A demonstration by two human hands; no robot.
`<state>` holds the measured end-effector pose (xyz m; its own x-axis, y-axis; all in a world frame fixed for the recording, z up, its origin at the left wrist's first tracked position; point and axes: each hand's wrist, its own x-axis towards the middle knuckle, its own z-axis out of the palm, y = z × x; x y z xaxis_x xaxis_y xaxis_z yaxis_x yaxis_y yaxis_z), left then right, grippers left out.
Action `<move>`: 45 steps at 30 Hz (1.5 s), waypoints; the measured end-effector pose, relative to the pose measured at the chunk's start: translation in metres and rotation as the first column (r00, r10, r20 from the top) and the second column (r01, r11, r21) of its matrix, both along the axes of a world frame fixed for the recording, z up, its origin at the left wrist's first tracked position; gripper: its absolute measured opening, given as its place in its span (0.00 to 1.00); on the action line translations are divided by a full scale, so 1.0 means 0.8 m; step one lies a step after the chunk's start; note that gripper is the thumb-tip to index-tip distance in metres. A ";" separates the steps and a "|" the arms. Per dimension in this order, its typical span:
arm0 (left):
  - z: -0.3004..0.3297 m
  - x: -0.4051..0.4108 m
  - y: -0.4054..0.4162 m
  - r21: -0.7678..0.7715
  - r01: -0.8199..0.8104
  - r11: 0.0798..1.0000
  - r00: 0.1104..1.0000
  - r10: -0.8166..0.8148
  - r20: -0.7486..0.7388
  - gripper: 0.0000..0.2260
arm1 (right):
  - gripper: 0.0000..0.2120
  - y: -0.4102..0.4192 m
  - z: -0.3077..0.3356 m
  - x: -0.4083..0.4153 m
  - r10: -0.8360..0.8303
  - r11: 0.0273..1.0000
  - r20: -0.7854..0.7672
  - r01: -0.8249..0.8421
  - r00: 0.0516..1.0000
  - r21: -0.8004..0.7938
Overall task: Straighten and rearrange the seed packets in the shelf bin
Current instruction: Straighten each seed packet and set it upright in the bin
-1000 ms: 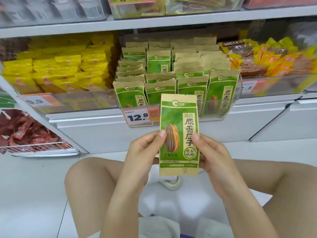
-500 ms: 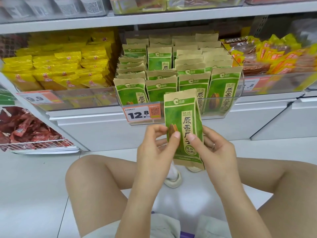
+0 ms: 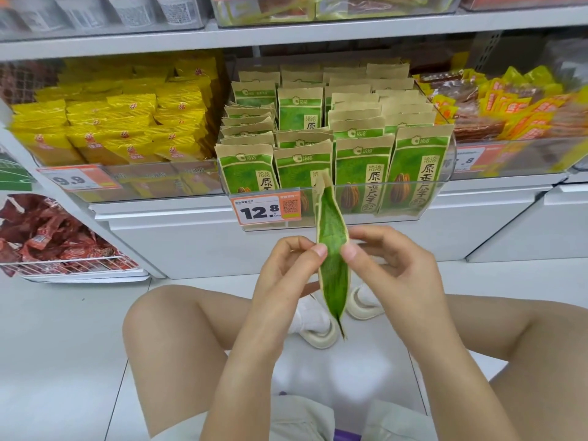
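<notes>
One green and tan seed packet [image 3: 332,249] stands upright between my hands, turned edge-on so only its narrow green side faces me. My left hand [image 3: 288,265] pinches it from the left and my right hand [image 3: 385,262] pinches it from the right, thumbs meeting at its middle. Behind it, the clear shelf bin [image 3: 337,221] holds several rows of matching seed packets [image 3: 359,173] standing upright, the front row showing its printed faces. A 12.8 price tag [image 3: 265,210] hangs on the bin's front.
Yellow snack bags [image 3: 121,128] fill the bin to the left, above a 9.9 tag [image 3: 78,179]. Orange and brown packets [image 3: 515,103] fill the bin to the right. Red packets [image 3: 41,230] lie in a wire basket lower left. My bare knees and slippers [image 3: 321,329] are below.
The held packet has rotated from face-on to edge-on between my hands and risen slightly toward the bin. Both hands kept their grip.
</notes>
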<state>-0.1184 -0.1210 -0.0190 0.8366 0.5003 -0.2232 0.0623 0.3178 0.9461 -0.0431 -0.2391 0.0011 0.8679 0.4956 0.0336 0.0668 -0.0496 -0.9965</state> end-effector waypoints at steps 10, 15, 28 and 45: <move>-0.009 0.009 -0.006 -0.003 0.012 1.000 1.000 -0.013 -0.014 0.14 | 0.22 0.025 0.011 0.016 0.053 0.998 -0.285 -0.044 0.957 0.036; -0.007 0.011 -0.006 0.007 0.005 1.000 1.000 -0.005 -0.022 0.12 | 0.11 0.027 0.011 0.016 0.031 0.998 -0.325 -0.009 0.945 0.069; 0.010 0.006 -0.008 -0.027 -0.281 0.959 0.954 0.283 0.095 0.19 | 0.29 0.005 -0.025 -0.006 0.306 0.952 -0.393 -0.285 0.867 0.112; 0.008 0.002 -0.006 -0.058 -0.258 0.964 0.965 0.261 0.041 0.24 | 0.09 -0.003 -0.013 -0.009 0.318 0.947 -0.269 -0.294 0.909 0.126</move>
<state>-0.1165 -0.1255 -0.0125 0.6899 0.6904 -0.2176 -0.0736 0.3660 0.9277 -0.0501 -0.2412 -0.0097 0.6529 0.7445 -0.1394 -0.2188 0.0092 -0.9757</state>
